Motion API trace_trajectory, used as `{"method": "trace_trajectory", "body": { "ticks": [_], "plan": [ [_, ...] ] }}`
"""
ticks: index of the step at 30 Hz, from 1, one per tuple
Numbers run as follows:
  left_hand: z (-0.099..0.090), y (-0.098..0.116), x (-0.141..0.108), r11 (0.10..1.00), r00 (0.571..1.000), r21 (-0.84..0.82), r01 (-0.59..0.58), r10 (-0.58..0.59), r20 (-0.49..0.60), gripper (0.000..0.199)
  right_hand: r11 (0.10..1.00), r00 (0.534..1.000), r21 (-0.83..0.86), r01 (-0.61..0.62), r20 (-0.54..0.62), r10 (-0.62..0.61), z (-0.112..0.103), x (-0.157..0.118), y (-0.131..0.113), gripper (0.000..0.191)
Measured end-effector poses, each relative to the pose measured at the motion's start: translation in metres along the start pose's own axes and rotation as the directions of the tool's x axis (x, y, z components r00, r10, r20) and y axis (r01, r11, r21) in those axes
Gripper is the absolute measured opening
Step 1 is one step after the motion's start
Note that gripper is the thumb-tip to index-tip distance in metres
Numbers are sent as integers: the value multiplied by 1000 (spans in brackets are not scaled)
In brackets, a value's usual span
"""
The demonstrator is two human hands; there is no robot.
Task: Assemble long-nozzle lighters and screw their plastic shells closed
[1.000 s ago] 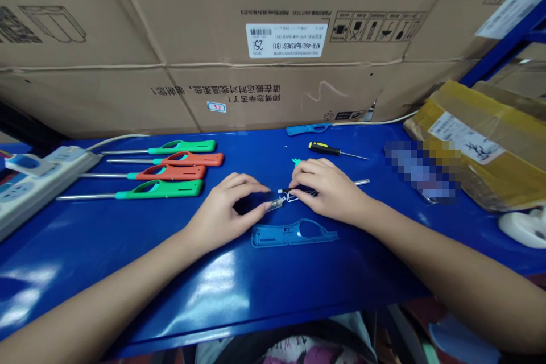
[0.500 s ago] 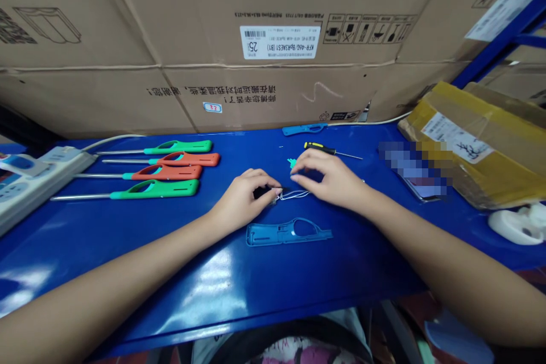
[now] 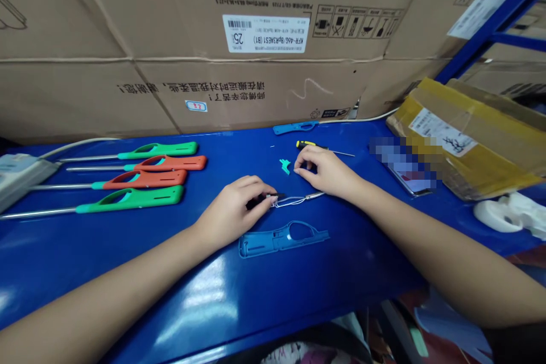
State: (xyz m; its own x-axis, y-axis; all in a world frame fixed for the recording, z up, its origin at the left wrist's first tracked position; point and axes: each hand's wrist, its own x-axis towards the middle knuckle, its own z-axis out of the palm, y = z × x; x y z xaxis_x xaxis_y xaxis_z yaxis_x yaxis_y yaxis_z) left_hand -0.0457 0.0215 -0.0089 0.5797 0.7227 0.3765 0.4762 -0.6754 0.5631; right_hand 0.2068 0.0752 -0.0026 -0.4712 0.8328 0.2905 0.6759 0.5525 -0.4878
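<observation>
My left hand [image 3: 239, 205] pinches a small dark part with white wires [image 3: 290, 201] at the middle of the blue table. The wires run right to a thin metal rod [image 3: 314, 195]. My right hand [image 3: 322, 169] is curled just above the rod, thumb and index finger close together; whatever they hold, if anything, is too small to name. Left of its fingertips lies a small turquoise piece [image 3: 285, 166]. A blue half shell [image 3: 284, 238] rests with its inside up, below my left fingertips.
Green and orange lighters [image 3: 149, 179] lie at the left beside a white power strip [image 3: 25, 173]. Behind are a yellow-black screwdriver [image 3: 311, 144] and another blue shell [image 3: 294, 128]. To the right are a phone [image 3: 405, 170], a taped box [image 3: 460, 136] and a white object [image 3: 499, 213].
My right hand has drawn back from the wires and the turquoise piece, leaving the metal rod in view. My left hand keeps its pinch. The whole view has shifted a little.
</observation>
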Motion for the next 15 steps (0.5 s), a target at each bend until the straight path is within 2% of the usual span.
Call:
{"method": "trace_trajectory", "body": {
  "ticks": [5,8,10,15],
  "plan": [
    [1,1,2,999,999,-25,40,-40,-15,17,1000,999,5,-24,-42,24,0,0,-7,5],
    [1,2,4,998,999,-43,47,-48,-6,17,998,995,-1,-63,-72,62,4,1,-10,24],
    [1,2,5,998,999,-49,44,-44,-5,18,997,996,-13,-75,-48,74,6,2,-10,31],
    [0,2,4,996,998,-61,61,-63,-29,17,1000,1000,-20,3,17,-3,2,1,-9,22]
  ]
}}
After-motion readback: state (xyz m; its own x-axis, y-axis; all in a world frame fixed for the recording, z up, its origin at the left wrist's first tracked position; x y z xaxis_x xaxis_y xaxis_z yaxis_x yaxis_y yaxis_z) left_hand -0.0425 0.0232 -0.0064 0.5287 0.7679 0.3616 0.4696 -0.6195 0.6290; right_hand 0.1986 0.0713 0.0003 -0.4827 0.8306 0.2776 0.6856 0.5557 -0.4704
